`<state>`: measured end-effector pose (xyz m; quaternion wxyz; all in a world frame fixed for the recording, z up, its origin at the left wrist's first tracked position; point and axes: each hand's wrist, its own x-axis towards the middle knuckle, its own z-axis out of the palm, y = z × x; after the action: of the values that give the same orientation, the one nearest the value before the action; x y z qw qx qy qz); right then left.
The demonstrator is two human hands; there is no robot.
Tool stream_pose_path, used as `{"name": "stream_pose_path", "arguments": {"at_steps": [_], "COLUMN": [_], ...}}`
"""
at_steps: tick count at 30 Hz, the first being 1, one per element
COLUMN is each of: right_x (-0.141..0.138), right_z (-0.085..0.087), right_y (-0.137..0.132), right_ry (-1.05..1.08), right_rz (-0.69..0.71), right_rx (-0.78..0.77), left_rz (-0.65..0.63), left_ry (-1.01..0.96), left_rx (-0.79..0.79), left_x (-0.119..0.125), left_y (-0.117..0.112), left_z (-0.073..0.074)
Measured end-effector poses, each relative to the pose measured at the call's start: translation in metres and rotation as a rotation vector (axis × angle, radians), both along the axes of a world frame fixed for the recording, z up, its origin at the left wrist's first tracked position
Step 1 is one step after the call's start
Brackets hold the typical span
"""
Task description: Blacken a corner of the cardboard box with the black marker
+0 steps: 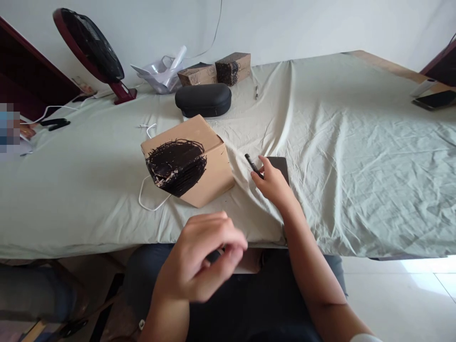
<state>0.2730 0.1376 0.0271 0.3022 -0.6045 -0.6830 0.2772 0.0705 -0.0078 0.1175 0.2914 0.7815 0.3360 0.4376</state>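
Observation:
In the head view, my right hand [273, 183] is over the tablecloth with a black marker [252, 164] between its thumb and index finger. The marker's front end points up and to the left, and its rear end is hidden by the hand. Beneath and behind that hand lies a flat dark rectangular thing [280, 166], partly covered. My left hand [206, 254], slightly blurred, is raised before the table's front edge with curled fingers; what it may hold is hidden. Left of the marker stands a tilted cardboard box [218, 168], its near corner scribbled over in black.
A black zip case [203, 99] lies behind the box, with two smaller cardboard boxes [235, 66] and a clear plastic container [160, 78] farther back. A dark red fan [92, 52] stands back left. A pen [256, 92] lies mid-table; a phone [436, 100] is far right.

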Motion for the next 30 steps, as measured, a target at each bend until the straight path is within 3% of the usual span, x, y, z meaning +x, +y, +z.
{"name": "stream_pose_path", "arguments": {"at_steps": [2,4,7,10,14,17,19,22,24,27,30], "right_x": [0.002,0.008,0.02,0.026,0.021,0.016,0.014,0.015,0.019,0.027,0.03], "right_z": [-0.004,-0.006,-0.008,-0.01,-0.01,-0.007,-0.005,-0.005,-0.007,-0.012,-0.014], "right_y": [0.002,0.002,0.001,-0.002,-0.003,-0.002,-0.002,-0.002,0.0,0.007,0.013], "right_ry": [-0.074,-0.122,-0.286,-0.444,-0.508,-0.519,-0.522,-0.517,-0.484,-0.302,0.146], "right_rz": [-0.016,-0.042,-0.151,-0.266,-0.312,-0.343,-0.366,-0.381,-0.387,-0.377,-0.274], "right_rx": [0.026,0.056,0.06,-0.053,-0.131,-0.192,-0.235,-0.243,-0.221,-0.184,-0.186], "left_rz": [-0.052,0.014,0.257,0.536,0.831,0.73,0.587,0.534,0.544,0.551,0.56], "left_ry": [-0.141,-0.248,-0.41,-0.566,-0.68,-0.571,-0.346,-0.32,-0.351,-0.359,-0.343], "left_rx": [0.065,0.12,0.216,0.333,0.352,0.258,0.009,-0.373,-0.451,-0.418,-0.371], "left_x": [-0.001,-0.005,-0.017,-0.037,-0.074,-0.099,-0.107,-0.107,-0.102,-0.095,-0.092], "left_y": [-0.01,-0.011,0.004,0.027,0.057,0.074,0.08,0.086,0.088,0.092,0.094], "left_z": [0.003,0.002,-0.004,-0.013,-0.044,-0.082,-0.108,-0.135,-0.144,-0.146,-0.146]}}
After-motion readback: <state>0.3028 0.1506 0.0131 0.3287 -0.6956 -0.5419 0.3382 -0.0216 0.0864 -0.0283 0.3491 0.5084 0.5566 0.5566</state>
